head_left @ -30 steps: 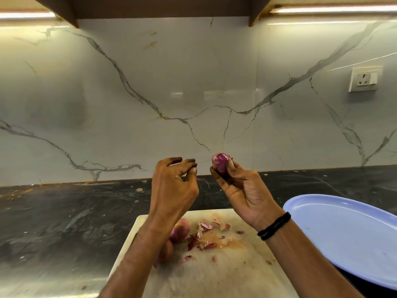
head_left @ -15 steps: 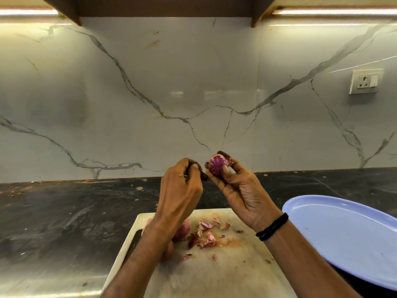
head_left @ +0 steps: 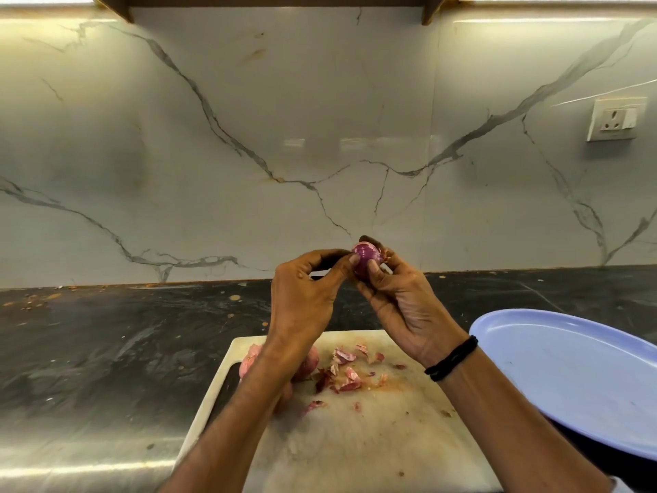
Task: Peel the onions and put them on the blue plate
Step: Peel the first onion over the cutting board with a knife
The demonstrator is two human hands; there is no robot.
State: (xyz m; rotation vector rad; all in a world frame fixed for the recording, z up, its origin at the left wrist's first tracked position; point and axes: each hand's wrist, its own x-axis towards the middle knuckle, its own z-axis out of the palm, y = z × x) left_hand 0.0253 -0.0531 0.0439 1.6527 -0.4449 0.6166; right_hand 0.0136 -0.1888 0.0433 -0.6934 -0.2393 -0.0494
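A small purple onion (head_left: 366, 257) is held up in front of the wall, above the counter. My right hand (head_left: 401, 304) grips it from below and behind, thumb on its front. My left hand (head_left: 305, 297) reaches in from the left and pinches at the onion's left side with thumb and fingertips. The blue plate (head_left: 576, 371) lies at the right with nothing on it. Unpeeled pinkish onions (head_left: 313, 361) lie on the white cutting board (head_left: 355, 439), partly hidden by my left forearm. Loose onion skins (head_left: 345, 371) are scattered on the board.
The board sits on a dark marble counter (head_left: 106, 343) backed by a white veined wall. A wall socket (head_left: 615, 119) is at the upper right. Small crumbs dot the counter's back edge at the left.
My left hand moved right from a gap beside the onion until its fingertips met the onion. My right hand turned the onion a little and kept holding it.
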